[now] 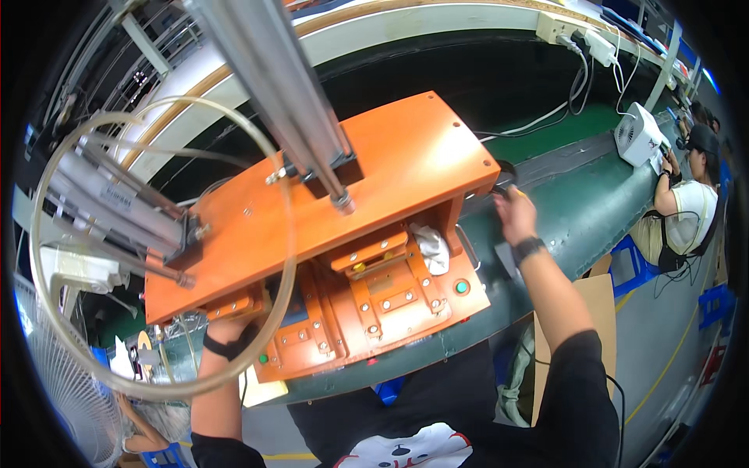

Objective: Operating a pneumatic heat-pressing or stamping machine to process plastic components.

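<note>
An orange two-station press (367, 164) with metal air cylinders (273, 86) on its top plate stands in front of me. My left hand (228, 329) reaches in under the plate at the left station, a black band on its wrist. Its fingers are hidden by the machine. Beyond the press's right end is my right hand (518, 217), fingers curled together beside a dark rounded object (505, 176). Blur hides what these fingers hold. Between my arms lies the orange fixture base (406, 312), with screwed-down blocks and a green button (462, 287) at its right corner.
A white cloth (431, 249) is tucked inside the press's right side. A clear air hose (290, 257) loops over the left side. The green bench (577, 191) continues right to a white fan-like box (638, 134) and a seated person (690, 195). A cardboard sheet (589, 312) stands below my right arm.
</note>
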`<state>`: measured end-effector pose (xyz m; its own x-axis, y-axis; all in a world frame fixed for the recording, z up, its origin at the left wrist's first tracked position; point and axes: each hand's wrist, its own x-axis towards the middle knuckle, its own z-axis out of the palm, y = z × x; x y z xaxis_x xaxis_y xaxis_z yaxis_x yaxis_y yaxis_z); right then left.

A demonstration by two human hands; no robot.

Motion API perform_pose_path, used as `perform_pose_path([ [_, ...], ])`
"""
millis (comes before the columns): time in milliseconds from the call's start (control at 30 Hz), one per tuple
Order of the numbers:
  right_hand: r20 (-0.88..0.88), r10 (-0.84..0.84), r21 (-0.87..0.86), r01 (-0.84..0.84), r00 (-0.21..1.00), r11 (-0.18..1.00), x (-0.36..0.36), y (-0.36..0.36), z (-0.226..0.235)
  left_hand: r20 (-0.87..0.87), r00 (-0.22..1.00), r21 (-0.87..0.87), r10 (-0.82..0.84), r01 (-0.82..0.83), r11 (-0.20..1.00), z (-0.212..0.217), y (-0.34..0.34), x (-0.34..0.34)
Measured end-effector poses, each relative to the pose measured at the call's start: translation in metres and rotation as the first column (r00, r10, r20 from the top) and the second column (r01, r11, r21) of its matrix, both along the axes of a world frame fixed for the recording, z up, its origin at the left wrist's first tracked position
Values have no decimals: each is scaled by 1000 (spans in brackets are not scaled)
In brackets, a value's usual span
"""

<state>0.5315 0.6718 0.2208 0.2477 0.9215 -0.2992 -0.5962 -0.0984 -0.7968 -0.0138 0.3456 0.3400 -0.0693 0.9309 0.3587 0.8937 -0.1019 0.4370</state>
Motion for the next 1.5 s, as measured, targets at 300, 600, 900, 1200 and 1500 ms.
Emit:
perform_pose_path([
  [300, 973, -224, 182, -407, -60, 895, -113, 122, 11, -129, 987, -84, -93, 82, 993, 12, 9, -22],
  [600, 789, -403, 66, -587, -464, 807, -34, 148, 21, -288, 958, -221, 12, -79, 972, 56, 21, 51],
  [900, 836, 100, 265, -556, 540, 788, 33, -64, 129, 278, 888, -14, 366, -377, 926, -6, -132, 34],
  [1200, 500, 148, 527, -435, 853, 730, 35, -299, 228, 29, 979, -177, 202, -194, 965, -62, -177, 49],
  [1500, 870, -196, 429, -891, 452, -151, -160, -315, 233, 356, 842, -113, 405, -391, 913, -74, -193, 10],
])
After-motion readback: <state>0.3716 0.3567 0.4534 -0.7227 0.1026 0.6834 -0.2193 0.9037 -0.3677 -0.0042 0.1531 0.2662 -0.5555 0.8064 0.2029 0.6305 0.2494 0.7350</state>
